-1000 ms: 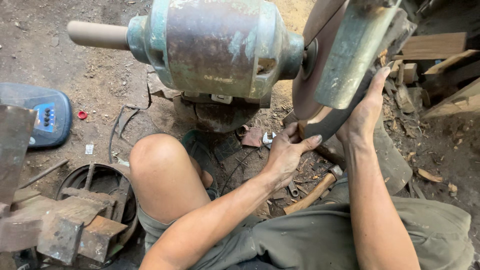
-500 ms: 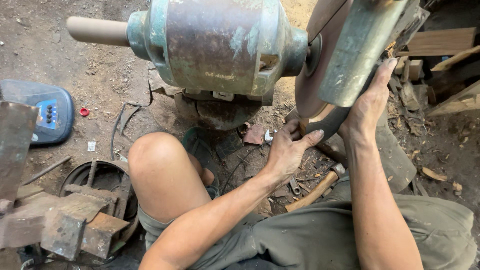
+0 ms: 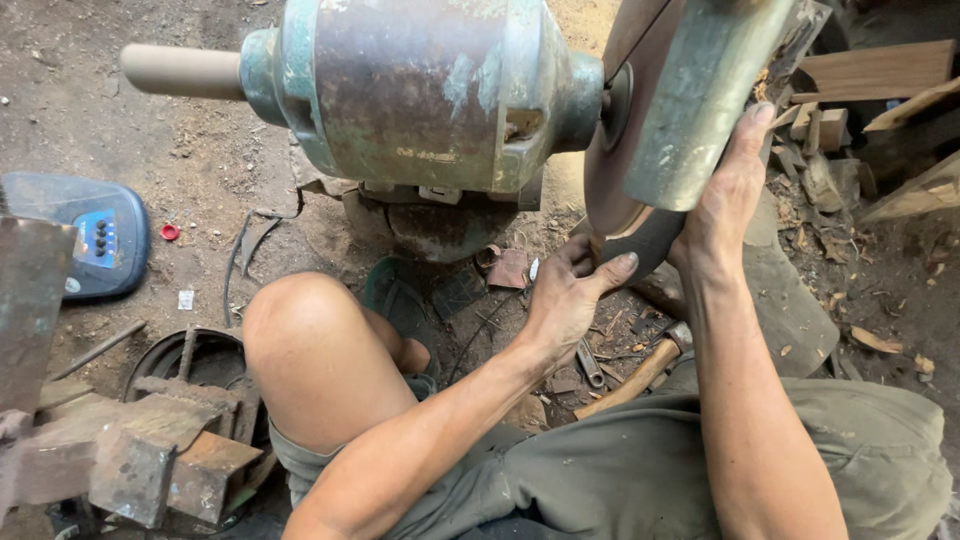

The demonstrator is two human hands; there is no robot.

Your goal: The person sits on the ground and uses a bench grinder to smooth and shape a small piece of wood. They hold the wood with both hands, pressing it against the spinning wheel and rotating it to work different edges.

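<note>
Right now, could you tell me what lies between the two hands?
In the head view, a dark curved blade spans from left hand to right hand.

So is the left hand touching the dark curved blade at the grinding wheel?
Touching: the head view shows the left hand with fingers wrapped on the dark curved blade.

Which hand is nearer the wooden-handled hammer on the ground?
Left. The left hand grips the dark curved blade just above the hammer. The right hand is higher, pressing the blade at the grinding wheel.
</note>
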